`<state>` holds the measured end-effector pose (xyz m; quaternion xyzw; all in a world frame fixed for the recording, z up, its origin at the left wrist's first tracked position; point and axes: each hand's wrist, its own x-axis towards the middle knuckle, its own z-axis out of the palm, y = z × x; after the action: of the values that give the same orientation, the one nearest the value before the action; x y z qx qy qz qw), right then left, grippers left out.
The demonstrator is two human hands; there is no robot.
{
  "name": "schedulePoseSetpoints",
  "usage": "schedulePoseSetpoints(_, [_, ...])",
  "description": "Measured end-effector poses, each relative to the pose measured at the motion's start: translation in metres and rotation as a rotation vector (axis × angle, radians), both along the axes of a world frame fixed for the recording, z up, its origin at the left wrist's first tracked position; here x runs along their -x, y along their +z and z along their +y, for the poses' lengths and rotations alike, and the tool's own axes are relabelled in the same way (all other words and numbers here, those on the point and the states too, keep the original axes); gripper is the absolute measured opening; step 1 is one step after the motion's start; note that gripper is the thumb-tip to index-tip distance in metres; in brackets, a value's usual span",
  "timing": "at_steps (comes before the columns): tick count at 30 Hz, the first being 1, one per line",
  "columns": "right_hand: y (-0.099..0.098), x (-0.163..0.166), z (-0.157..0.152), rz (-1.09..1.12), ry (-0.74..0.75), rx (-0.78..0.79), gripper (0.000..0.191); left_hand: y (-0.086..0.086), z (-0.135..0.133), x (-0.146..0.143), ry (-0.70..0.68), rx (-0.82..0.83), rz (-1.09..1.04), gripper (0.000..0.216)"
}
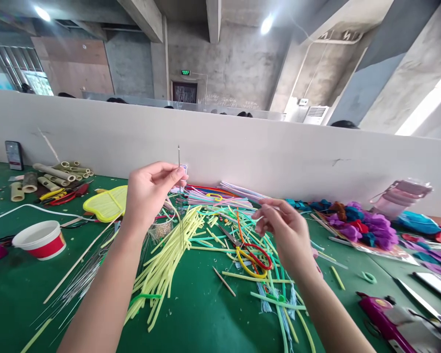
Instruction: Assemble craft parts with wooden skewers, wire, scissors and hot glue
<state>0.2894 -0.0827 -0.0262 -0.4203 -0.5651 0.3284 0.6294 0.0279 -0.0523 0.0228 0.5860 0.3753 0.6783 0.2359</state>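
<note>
My left hand (154,189) is raised and pinches a thin metal wire (179,156), which stands upright. Its tip pokes above my fingers and thin strands hang below, in front of a bundle of pale yellow fuzzy stems (165,264). To the right, my right hand (284,225) hovers with fingers curled together; whether something small sits between the fingertips cannot be made out. Beneath the right hand lie scissors (255,260) with red and yellow handles among loose green stems (279,304). A cup of small beads (162,229) is partly hidden behind my left wrist.
A white-and-red paper cup (46,242), loose wires (84,269), bamboo pieces (62,174) and pliers (64,193) lie left. Purple fuzzy flowers (378,228), a pink bottle (402,196) and a purple glue gun (385,321) are right. A white partition (220,147) bounds the green table.
</note>
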Motion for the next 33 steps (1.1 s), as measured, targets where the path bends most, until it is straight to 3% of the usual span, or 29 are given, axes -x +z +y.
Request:
schedulePoseSetpoints(3, [-0.022, -0.007, 0.035, -0.287, -0.013, 0.242, 0.024, 0.0, -0.004, -0.009, -0.087, 0.025, 0.091, 0.019])
schedulePoseSetpoints(5, [-0.028, -0.003, 0.051, -0.344, -0.067, 0.229, 0.025, 0.001, -0.008, -0.015, -0.162, 0.042, 0.169, 0.016])
schedulePoseSetpoints(7, [-0.02, 0.002, 0.055, -0.343, -0.098, 0.165, 0.031, 0.001, -0.011, -0.02, -0.238, 0.064, 0.237, 0.014])
schedulePoseSetpoints(10, [0.009, 0.009, 0.042, -0.169, 0.054, 0.078, 0.04, 0.0, -0.015, -0.028, -0.304, 0.08, 0.3, 0.013])
schedulePoseSetpoints(13, [0.035, 0.018, 0.02, 0.069, 0.168, -0.011, 0.031, 0.0, -0.018, -0.036, -0.33, 0.087, 0.324, 0.011])
schedulePoseSetpoints(15, [0.042, 0.024, 0.008, 0.1, 0.23, -0.048, 0.024, 0.0, -0.02, -0.042, -0.371, 0.101, 0.32, 0.01])
schedulePoseSetpoints(21, [0.039, 0.034, 0.0, 0.129, 0.423, -0.03, 0.014, -0.006, -0.021, -0.059, -0.55, 0.143, 0.213, 0.012])
schedulePoseSetpoints(26, [0.037, 0.032, 0.004, 0.173, 0.418, -0.056, 0.013, -0.018, -0.014, -0.067, -0.641, 0.167, 0.147, 0.012])
schedulePoseSetpoints(33, [0.036, 0.026, 0.004, 0.11, 0.377, -0.037, 0.014, -0.02, -0.013, -0.07, -0.619, 0.192, 0.149, 0.014])
